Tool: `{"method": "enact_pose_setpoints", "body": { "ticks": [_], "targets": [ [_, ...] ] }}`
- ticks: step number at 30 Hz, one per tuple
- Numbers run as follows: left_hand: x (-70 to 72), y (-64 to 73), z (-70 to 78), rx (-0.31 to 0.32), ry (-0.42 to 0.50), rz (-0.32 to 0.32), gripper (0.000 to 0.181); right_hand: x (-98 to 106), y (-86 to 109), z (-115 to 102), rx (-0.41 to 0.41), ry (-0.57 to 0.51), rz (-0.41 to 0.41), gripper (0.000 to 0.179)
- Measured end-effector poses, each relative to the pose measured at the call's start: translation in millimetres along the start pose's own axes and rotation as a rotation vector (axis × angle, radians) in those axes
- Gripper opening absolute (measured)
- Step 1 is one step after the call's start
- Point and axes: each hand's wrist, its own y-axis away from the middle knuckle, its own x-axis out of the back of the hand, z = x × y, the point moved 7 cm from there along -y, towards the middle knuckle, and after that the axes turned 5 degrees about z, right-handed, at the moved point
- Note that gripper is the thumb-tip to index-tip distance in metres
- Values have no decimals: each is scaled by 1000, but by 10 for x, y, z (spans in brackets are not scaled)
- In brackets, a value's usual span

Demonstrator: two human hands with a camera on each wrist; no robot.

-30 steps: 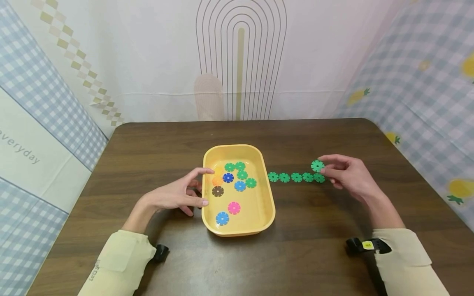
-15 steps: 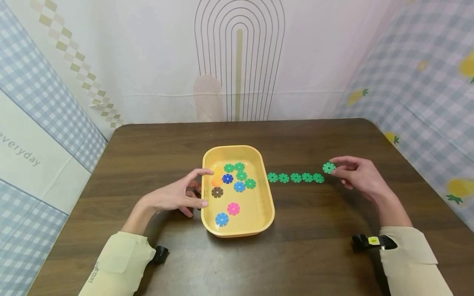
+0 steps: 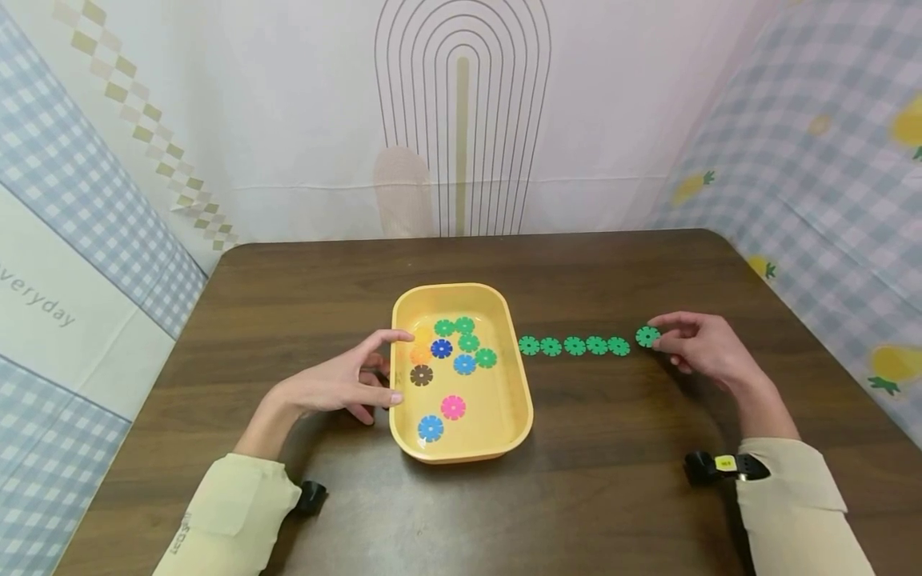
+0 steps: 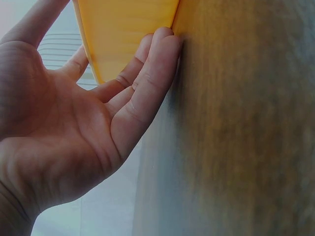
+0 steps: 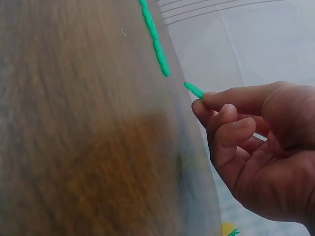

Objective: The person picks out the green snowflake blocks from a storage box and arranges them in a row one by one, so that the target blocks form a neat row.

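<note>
My right hand (image 3: 695, 344) pinches a green notched plastic disc (image 3: 647, 337) by its edge between thumb and index finger. To its left, a straight row of several matching green discs (image 3: 575, 346) lies on the table, its right end a short gap from the held one. The right wrist view shows the held disc edge-on, close to the end of the row. My left hand (image 3: 338, 380) holds the yellow tray (image 3: 497, 432) by its left side, thumb and index finger over the rim and the other fingers along the outer wall (image 4: 128, 34).
Loose notched discs lie in the tray: several green, two light blue (image 3: 430, 429), one dark blue (image 3: 442, 348), one pink (image 3: 453, 407), one brown (image 3: 421, 375), plus orange and yellow ones. The brown wooden table (image 3: 576, 496) ends at a curtain (image 3: 310, 120) behind.
My right hand has moved right with the green disc, from above the last disc of the row to beyond its end, then lower. The left hand stays at the tray.
</note>
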Motion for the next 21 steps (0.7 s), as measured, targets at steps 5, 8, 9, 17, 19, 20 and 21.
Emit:
{"method": "enact_pose_setpoints", "body": {
  "ticks": [5,8,9,17,19,20,21],
  "targets": [
    [5,-3,-5,1,1,1,85,-19,-14,32,-12,19,-14,43],
    [6,-4,-7,5,0,2,84,-34,-17,57,-20,32,-20,43],
    [4,-5,-7,5,0,2,84,-40,-18,65,-22,36,-21,43],
    [8,-8,-12,8,-2,3,86,-72,-29,99,-20,66,-10,41],
    [7,-7,-13,7,-2,3,86,-76,-33,102,-17,70,-7,41],
    [6,-6,-13,6,-1,3,85,-77,-35,103,-16,71,-6,41],
    [6,-5,-13,6,0,2,85,-79,-36,105,-16,72,-5,41]
  ]
}}
